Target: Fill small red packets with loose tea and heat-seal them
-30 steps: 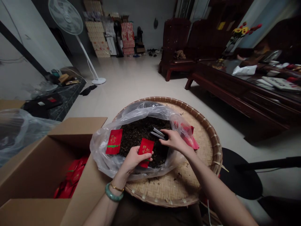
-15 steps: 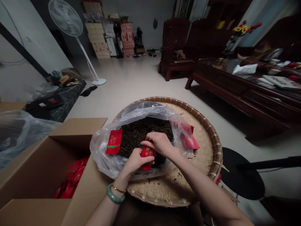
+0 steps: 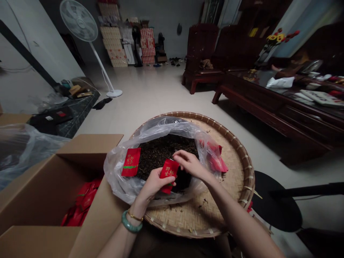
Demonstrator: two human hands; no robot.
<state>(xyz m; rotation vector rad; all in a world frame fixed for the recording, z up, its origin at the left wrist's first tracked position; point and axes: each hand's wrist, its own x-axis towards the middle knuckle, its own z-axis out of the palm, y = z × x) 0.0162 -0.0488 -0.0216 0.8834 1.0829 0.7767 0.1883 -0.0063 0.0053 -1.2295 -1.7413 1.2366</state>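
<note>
My left hand [image 3: 153,184], with a green bangle on its wrist, is closed round a small red packet [image 3: 168,170] and holds it upright over a heap of dark loose tea [image 3: 161,150]. My right hand [image 3: 190,164] meets it from the right, fingertips pinched on the packet's top edge. The tea lies in an open clear plastic bag [image 3: 153,129] on a round woven bamboo tray [image 3: 242,157]. Another red packet [image 3: 130,162] leans on the bag's left side. No scoop shows in either hand.
An open cardboard box [image 3: 88,143] at the left holds several red packets [image 3: 80,204]. More red packets [image 3: 217,161] lie on the tray's right side. A dark wooden table [image 3: 282,107] stands at the right, a standing fan [image 3: 80,25] at the far left, and a black stool [image 3: 276,204] is beside the tray.
One second ago my right hand held a metal scoop over the tea. It then came over the packet, and now its fingers pinch the packet's top; the scoop is out of sight.
</note>
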